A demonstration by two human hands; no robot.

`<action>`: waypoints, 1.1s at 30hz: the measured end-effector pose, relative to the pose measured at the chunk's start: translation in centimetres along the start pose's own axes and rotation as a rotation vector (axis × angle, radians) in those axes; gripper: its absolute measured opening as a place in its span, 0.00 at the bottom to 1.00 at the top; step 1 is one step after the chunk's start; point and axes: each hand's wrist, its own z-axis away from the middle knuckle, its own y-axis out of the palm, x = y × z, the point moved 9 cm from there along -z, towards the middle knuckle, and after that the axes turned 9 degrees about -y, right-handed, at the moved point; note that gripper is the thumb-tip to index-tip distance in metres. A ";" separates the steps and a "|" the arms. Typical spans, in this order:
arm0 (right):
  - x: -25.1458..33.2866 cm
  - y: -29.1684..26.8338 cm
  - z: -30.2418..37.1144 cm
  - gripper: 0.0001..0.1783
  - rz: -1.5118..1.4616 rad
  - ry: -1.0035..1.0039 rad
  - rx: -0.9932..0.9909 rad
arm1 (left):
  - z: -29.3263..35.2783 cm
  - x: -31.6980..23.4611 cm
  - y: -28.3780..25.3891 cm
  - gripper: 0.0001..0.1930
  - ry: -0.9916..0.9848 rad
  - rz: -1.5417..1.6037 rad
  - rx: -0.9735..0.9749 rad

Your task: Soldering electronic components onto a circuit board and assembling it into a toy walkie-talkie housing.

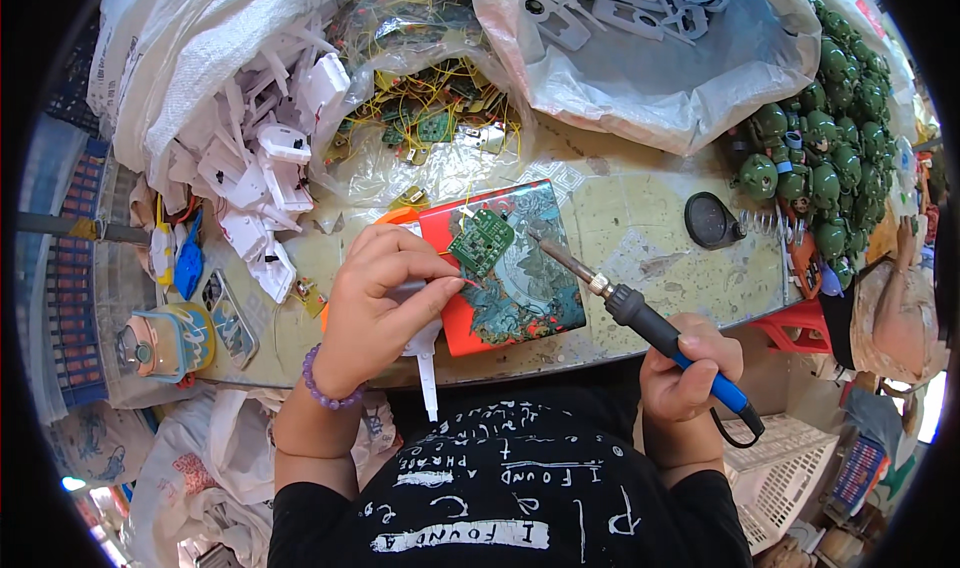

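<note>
Left hand (395,293) pinching red wire (470,283) on near side of green circuit board (483,243); right hand (692,368) grasping soldering iron (642,316) behind metal shaft, presumably against heat.

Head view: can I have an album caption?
Right hand holds a black-and-blue soldering iron near a green circuit board; left hand pinches a thin red wire.

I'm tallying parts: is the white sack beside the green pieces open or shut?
Open: the white sack gapes wide, its edge spread, showing pale plastic parts inside.
</note>
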 end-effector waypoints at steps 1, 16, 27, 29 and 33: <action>0.0 0.1 0.0 0.15 -0.005 0.003 0.003 | 0.0 0.2 0.0 0.04 -0.039 0.030 -0.009; -0.1 0.7 0.2 0.14 -0.095 0.047 0.057 | -0.3 -4.2 1.1 0.06 0.346 -0.263 -0.175; 0.1 2.2 -0.3 0.15 -0.061 0.052 0.245 | -0.3 -3.4 1.4 0.06 0.274 -0.161 -0.149; 0.2 2.4 -0.3 0.15 -0.085 0.035 0.258 | -0.3 -3.3 1.4 0.06 0.267 -0.160 -0.144; 0.5 2.6 -0.4 0.15 -0.062 -0.033 0.253 | -0.2 -3.4 1.5 0.07 0.289 -0.188 -0.156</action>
